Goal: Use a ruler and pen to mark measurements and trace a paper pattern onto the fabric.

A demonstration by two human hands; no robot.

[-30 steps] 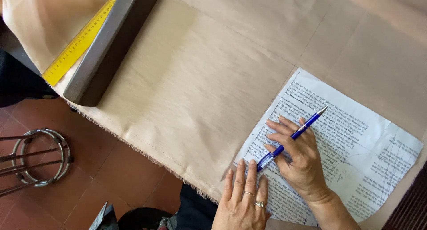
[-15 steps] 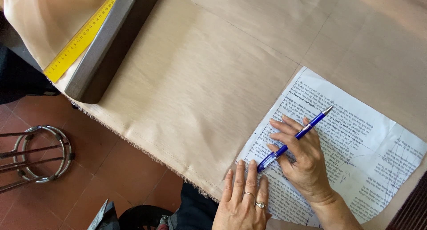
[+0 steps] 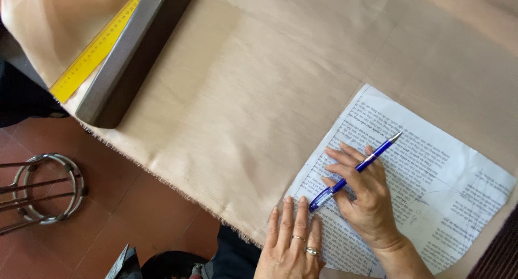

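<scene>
Right hand (image 3: 367, 203) lies palm down on printed paper sheet (image 3: 431, 187), blue pen (image 3: 356, 171) gripped between fingers — tip toward far edge of desk. Left hand (image 3: 291, 246) flat, released, fingers spread on sheet's near corner. Beige woven cloth (image 3: 243, 106) below, frayed edge.

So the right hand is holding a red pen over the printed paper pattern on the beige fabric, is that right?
Not quite: the pen is blue, not red, as the head view shows. The right hand does hold it over the printed paper pattern on the beige fabric.
</scene>
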